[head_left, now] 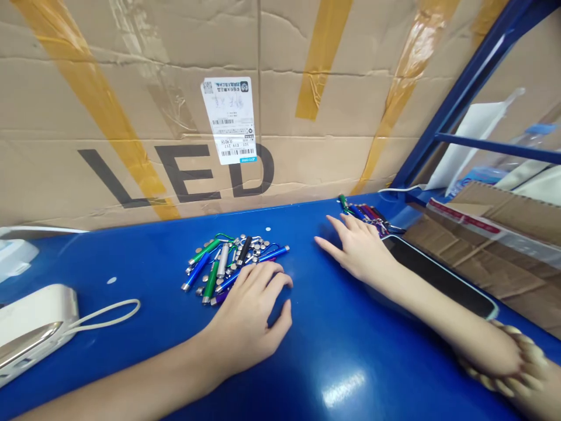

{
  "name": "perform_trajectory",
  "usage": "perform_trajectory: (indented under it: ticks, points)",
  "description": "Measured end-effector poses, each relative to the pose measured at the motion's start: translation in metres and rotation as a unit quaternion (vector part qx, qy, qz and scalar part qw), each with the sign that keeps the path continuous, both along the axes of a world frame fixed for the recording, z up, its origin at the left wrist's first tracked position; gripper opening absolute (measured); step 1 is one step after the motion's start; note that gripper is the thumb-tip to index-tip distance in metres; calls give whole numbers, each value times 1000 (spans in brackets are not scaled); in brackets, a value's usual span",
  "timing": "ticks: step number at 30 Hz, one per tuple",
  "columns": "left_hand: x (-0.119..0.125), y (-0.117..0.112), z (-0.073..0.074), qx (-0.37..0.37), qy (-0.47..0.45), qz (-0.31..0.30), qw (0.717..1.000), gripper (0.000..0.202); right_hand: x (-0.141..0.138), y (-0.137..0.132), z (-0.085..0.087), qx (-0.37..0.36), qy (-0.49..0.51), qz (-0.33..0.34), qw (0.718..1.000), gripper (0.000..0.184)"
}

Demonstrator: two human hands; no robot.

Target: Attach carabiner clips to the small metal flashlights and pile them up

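Note:
My left hand [248, 313] rests on the blue table at the near edge of a loose pile of keychain pen lights [223, 269], in blue, green, silver and black, with carabiner clips and small silver button cells [256, 241]. Its fingertips touch or nearly touch a blue light, and it holds nothing I can see. My right hand [359, 248] lies flat on the table, fingers spread, holding nothing. Just beyond those fingers is a smaller row of similar lights [366, 213]. A wooden bead bracelet [499, 362] circles my right wrist.
A large taped cardboard carton printed LED [175, 172] stands behind the blue table [315, 362]. A dark tablet or phone [438, 275] lies at right, and a white corded device [35, 327] at left. A blue metal frame [464, 105] and cardboard stand at right.

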State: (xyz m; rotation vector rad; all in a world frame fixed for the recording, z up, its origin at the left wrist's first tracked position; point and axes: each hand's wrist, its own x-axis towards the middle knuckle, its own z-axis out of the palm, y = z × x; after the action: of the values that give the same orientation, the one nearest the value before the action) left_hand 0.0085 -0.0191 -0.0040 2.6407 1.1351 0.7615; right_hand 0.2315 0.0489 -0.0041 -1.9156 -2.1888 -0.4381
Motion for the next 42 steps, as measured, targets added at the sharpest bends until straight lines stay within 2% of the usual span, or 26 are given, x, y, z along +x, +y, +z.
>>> perform_trajectory:
  ticks: [2, 4, 6, 10, 13, 21, 24, 28, 35, 39, 42]
  points:
    - [0, 0, 2, 8, -13, -19, 1000, 16, 7, 7, 0, -16, -17, -65, 998, 67]
    - [1, -1, 4, 20, -23, -41, 999, 17, 13, 13, -1, -30, -13, -98, 995, 70]
    - [2, -1, 5, 30, -28, -58, 997, 17, 17, 18, -1, -50, 2, -91, 995, 69]
    - [3, -3, 5, 51, -30, -64, 996, 16, 18, 22, -3, -97, 30, -36, 994, 67]
    - [3, -4, 4, 76, -33, -53, 995, 15, 16, 24, -3, -84, 26, -8, 996, 68]
    - [2, -5, 0, 98, -34, -52, 993, 13, 11, 40, -3, -88, 21, -74, 993, 68]
    - [1, -4, 0, 102, -40, -57, 992, 13, 11, 46, 1, -63, 7, -82, 995, 63]
    - [0, -3, -1, 104, -38, -58, 992, 12, 12, 65, 14, -35, -21, -102, 994, 46]
    - [-1, -4, -2, 112, -34, -45, 992, 11, 11, 112, 23, -89, -41, -181, 979, 25]
    - [0, -4, -3, 116, -38, -49, 991, 10, 10, 119, 26, -93, -31, -199, 975, 24]
    - [-1, -3, -4, 112, -40, -51, 992, 10, 12, 116, 30, -108, 2, -182, 977, 24]
